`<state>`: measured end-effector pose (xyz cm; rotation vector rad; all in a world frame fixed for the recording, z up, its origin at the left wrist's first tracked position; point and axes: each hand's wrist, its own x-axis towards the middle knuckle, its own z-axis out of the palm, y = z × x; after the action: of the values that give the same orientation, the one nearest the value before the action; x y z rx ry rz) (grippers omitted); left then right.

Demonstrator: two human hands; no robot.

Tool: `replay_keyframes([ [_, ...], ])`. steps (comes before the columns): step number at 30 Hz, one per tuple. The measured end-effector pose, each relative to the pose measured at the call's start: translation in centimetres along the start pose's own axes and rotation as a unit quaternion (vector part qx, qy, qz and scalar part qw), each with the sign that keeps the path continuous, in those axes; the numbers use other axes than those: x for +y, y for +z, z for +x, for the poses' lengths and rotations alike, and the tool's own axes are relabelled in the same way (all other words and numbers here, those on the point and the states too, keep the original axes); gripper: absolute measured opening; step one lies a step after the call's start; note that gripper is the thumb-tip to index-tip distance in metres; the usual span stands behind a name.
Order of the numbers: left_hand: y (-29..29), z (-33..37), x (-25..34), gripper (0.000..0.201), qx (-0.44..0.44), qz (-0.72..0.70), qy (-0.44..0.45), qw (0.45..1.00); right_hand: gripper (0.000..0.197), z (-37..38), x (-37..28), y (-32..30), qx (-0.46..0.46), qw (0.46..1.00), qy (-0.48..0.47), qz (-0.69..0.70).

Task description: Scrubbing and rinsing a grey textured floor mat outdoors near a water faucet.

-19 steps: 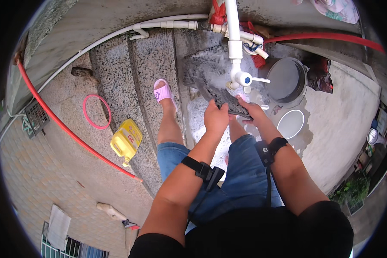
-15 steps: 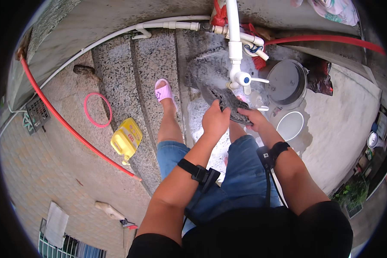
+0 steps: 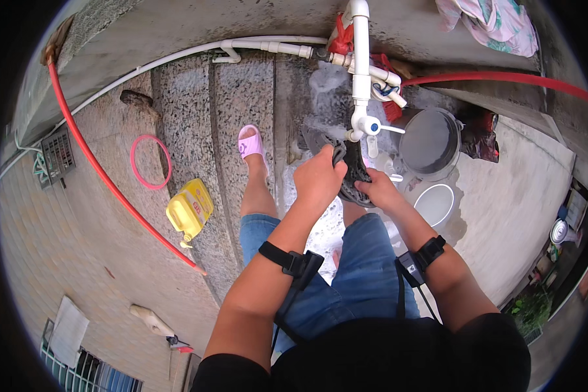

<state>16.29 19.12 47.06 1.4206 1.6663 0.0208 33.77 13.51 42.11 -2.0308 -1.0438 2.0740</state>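
I hold a wet, dark grey oblong item (image 3: 354,166), shaped somewhat like a shoe, with both hands under a white tap (image 3: 359,127). White splashing water shows beside it at the tap's mouth. My left hand (image 3: 318,178) is closed on its upper part, near the tap, with the knuckles up. My right hand (image 3: 380,189) pinches its lower right edge between thumb and fingers. The item's exact kind cannot be made out, and parts of it are hidden by my hands. Foamy water covers the ground below.
A dark bucket (image 3: 430,145) of water and a white basin (image 3: 436,204) stand right of the tap. On the left lie a yellow jug (image 3: 191,208), a pink ring (image 3: 134,157) and a red hose (image 3: 108,175). My foot in a pink slipper (image 3: 249,142) rests on stone steps (image 3: 232,98).
My left hand has shifted up and slightly left, and the item has turned steeper, with its far end nearer the tap. The right hand stays on the lower edge.
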Motion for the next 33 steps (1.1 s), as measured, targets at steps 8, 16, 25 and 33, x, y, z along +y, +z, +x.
replay_keyframes([
  [8, 2.9, -0.8, 2.9, 0.013, 0.031, 0.097, 0.174, 0.980, 0.027, -3.3, -2.2, 3.8, 0.028, 0.964, 0.012, 0.263],
  [16, 3.2, 0.0, 0.2, 0.035, 0.009, -0.122, 0.154, 0.980, 0.013, -1.3, 0.4, 2.5, -0.027, 0.873, 0.043, 0.485],
  [25, 8.6, 1.9, -5.7, 0.059, -0.102, -0.605, -0.402, 0.680, 0.011, -0.4, 0.9, 3.9, -0.041, 0.717, 0.111, 0.687],
  [33, 8.2, 5.1, -4.6, 0.028, -0.066, -0.622, -0.397, 0.672, 0.020, 0.9, 1.7, 4.2, -0.092, 0.614, 0.119, 0.775],
])
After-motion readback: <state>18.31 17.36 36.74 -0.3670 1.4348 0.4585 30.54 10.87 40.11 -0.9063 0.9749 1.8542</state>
